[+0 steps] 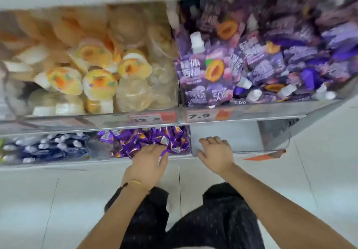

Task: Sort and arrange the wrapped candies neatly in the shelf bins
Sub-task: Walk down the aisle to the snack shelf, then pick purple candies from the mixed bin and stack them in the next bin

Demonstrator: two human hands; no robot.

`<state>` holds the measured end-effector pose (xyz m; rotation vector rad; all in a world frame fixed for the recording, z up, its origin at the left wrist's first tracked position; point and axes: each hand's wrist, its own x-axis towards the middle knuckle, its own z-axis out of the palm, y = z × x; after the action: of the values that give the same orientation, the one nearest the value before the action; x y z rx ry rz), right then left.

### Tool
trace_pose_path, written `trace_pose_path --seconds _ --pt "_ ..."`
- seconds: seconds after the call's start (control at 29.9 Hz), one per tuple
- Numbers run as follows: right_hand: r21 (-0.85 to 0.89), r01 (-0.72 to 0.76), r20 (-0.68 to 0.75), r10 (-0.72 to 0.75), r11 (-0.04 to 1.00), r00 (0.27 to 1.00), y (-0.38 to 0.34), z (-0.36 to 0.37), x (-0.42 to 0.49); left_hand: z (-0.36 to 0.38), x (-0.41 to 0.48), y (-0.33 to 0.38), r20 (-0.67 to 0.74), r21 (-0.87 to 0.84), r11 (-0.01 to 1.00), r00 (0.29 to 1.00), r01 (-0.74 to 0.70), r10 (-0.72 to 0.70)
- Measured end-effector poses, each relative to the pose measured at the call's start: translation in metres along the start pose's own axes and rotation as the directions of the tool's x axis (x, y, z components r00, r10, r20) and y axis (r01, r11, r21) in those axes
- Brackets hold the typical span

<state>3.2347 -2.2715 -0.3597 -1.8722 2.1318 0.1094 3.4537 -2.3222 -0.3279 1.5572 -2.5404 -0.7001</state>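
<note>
Shiny purple wrapped candies (143, 140) fill a clear bin on the low shelf, at the middle of the head view. My left hand (149, 161) lies over the bin's front edge, fingers curled down into the candies; whether it holds one is hidden. My right hand (215, 152) rests with spread fingers on the front of the neighbouring clear bin (244, 138), which looks bare inside.
Above are bins of orange jelly cups (96, 78) and purple spouted pouches (251, 61), with price tags (199, 116) on the rail. A bin of dark blue packs (44, 148) is at the lower left. White tiled floor (319, 171) lies below.
</note>
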Motion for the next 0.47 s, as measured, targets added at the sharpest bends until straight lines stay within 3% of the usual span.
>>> trace_pose_path --seconds 0.1,0.23,0.37,0.47 --pt "0.060 0.083 -0.286 -0.063 0.995 0.956 0.013 0.049 0.006 0.035 0.000 -0.019 -0.223 0.014 0.975 0.950 -0.221 0.219" --pt "0.017 0.185 -0.496 -0.153 0.983 0.855 0.023 0.106 0.015 0.075 0.007 -0.037 -0.450 0.105 0.883 0.770 -0.458 0.453" --pt "-0.142 0.206 -0.583 -0.250 0.968 0.773 0.029 0.124 0.021 0.112 0.022 -0.055 -0.519 0.253 0.795 0.616 -0.552 0.593" --pt "-0.193 0.198 -0.540 -0.273 0.961 0.796 0.027 0.121 0.014 0.124 0.011 -0.066 -0.546 0.298 0.772 0.563 -0.561 0.620"
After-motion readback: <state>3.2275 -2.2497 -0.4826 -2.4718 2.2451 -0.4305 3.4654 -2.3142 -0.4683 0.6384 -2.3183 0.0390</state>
